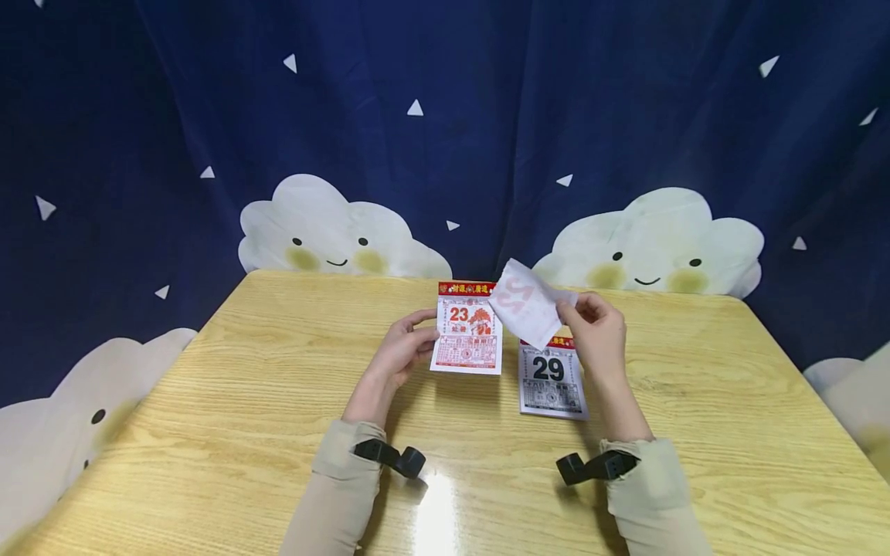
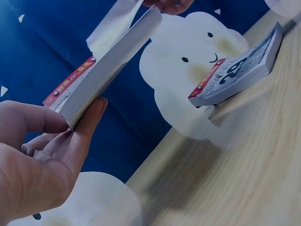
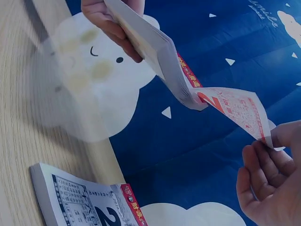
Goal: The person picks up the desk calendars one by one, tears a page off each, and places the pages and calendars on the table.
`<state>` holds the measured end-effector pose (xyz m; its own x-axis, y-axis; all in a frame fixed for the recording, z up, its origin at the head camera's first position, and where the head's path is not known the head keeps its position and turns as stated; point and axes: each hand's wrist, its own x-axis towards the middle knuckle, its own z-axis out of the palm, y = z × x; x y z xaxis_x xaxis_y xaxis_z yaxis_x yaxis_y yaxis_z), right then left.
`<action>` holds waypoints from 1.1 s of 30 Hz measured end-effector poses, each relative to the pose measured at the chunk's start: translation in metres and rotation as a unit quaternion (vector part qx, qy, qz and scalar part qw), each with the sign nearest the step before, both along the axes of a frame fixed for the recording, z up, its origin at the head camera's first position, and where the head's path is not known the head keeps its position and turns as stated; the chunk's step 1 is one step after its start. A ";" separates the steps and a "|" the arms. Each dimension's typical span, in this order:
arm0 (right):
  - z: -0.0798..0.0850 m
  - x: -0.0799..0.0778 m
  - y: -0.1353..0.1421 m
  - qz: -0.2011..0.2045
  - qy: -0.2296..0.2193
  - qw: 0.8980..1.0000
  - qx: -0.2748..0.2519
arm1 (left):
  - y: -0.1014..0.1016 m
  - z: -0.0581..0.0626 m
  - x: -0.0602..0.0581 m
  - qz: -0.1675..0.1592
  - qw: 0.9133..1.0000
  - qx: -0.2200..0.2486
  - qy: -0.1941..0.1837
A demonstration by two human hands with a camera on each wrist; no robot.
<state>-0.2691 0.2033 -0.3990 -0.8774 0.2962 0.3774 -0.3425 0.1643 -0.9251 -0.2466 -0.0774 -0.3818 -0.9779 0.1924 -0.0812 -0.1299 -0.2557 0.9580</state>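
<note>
Above the table (image 1: pixel 222 440), the left hand (image 1: pixel 401 351) grips a calendar pad (image 1: pixel 466 332); the right hand (image 1: pixel 599 333) pinches its lifted sheet (image 1: pixel 526 305)

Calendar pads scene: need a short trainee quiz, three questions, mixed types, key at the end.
1. Multiple choice: which number shows on the calendar pad lying on the table?
A) 17
B) 29
C) 23

2. True or false: the left hand holds the pad marked 23 up off the table.

3. Short answer: what does the right hand pinch?

Key:
1. B
2. True; the left wrist view shows it raised above the tabletop.
3. A thin paper sheet.
</note>
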 end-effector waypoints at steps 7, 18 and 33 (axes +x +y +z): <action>-0.046 -0.040 0.020 -0.046 0.017 0.998 0.046 | -0.002 0.002 0.000 -0.001 1.000 0.007 -0.001; -0.058 -0.049 0.034 -0.071 0.027 0.995 0.062 | -0.002 0.003 -0.001 -0.009 1.000 0.005 0.001; 0.006 -0.004 0.024 -0.006 0.019 0.995 -0.101 | -0.010 0.001 -0.002 0.002 1.000 0.010 -0.005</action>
